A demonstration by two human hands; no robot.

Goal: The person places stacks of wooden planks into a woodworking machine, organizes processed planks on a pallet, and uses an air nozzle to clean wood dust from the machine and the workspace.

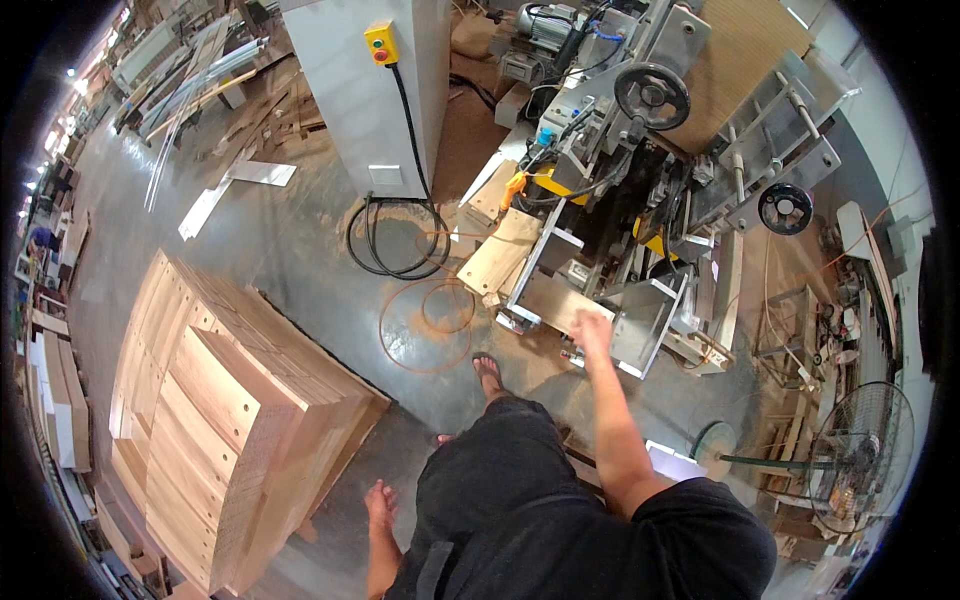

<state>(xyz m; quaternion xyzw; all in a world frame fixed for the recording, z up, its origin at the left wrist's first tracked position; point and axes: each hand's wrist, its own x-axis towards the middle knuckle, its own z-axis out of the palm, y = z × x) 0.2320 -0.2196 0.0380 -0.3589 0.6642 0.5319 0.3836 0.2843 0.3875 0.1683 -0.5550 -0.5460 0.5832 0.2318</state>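
My right hand (592,330) reaches forward to the machine, its fingers closed at the right end of a pale wooden board (552,298). That board lies across the front of the machine, between a metal rail (540,262) and a metal bracket frame (650,320). Low on my left side hangs my left hand (380,503), empty, its fingers loosely curled and apart. Nearest to it is a large stack of wooden boards (190,440) with drilled holes near their ends. Another board with holes (500,252) rests just left of the rail.
Two black handwheels (652,96) sit on the machine. A grey cabinet (370,120) carries a yellow button box (381,44). A black cable (400,262) and a thin orange hose (425,330) coil on the floor. A standing fan (860,455) is at the right.
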